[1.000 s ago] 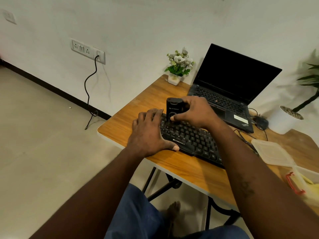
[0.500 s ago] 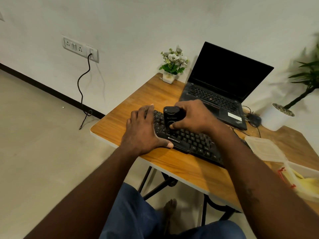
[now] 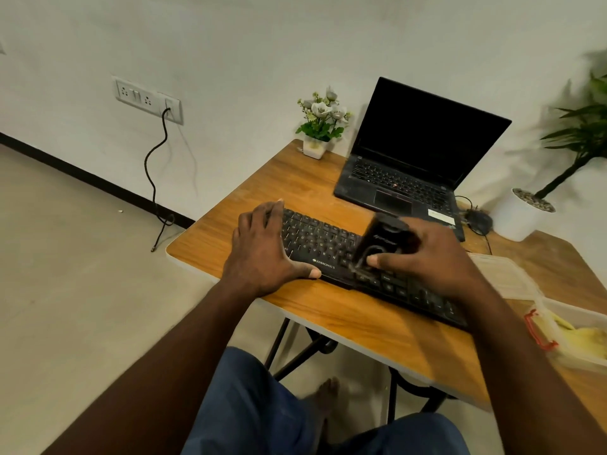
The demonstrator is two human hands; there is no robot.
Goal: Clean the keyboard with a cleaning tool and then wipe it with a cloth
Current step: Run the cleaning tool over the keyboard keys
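Black keyboard (image 3: 328, 247) is lying across the near half of the wooden tabletop (image 3: 345, 318). My left hand (image 3: 262, 254) is resting flat on its left end, fingers straight, thumb along the front edge, holding nothing. My right hand (image 3: 430, 257) is gripping the black cleaning tool (image 3: 382, 241), fingers curled round it, tipping it so its lower end is meeting the keys near the middle. The tool is blurring and its working end is hard to make out. My right forearm is hiding the keyboard's right end. Behind, an open laptop (image 3: 410, 178) is standing with a dark screen, and a flower pot (image 3: 315, 147) is sitting by the white wall (image 3: 262, 44). At the right, a clear container (image 3: 565, 307), cut off by the frame, is holding something yellow. Pale floor (image 3: 65, 290) is lying to the left.
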